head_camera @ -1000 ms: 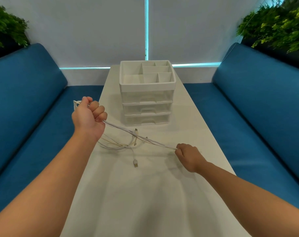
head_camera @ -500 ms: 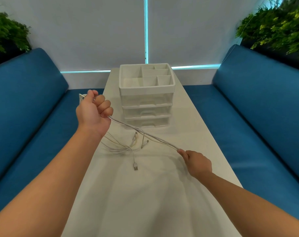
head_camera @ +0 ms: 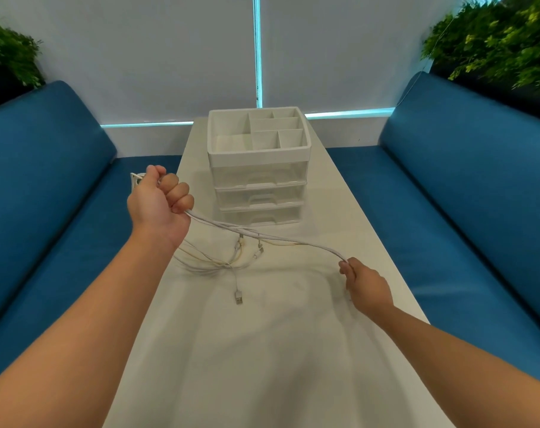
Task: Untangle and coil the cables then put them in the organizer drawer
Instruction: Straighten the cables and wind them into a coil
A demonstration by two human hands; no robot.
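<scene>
White table (head_camera: 262, 350), hands (head_camera: 160, 205) stretching cables (head_camera: 262, 236)

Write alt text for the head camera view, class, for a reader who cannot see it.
Two hands stretch white cables above a white table: the left hand grips one end, the right hand pinches the other. Loose strands and a USB plug lie below, before a white drawer organizer with its drawers shut.

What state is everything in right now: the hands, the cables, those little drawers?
Left hand: fist gripping the white cables.
Right hand: pinching the cable bundle's other end.
Cables: stretched between the hands, still tangled, loose ends on the table.
Organizer drawers: all three closed.
Top tray: empty.
</scene>
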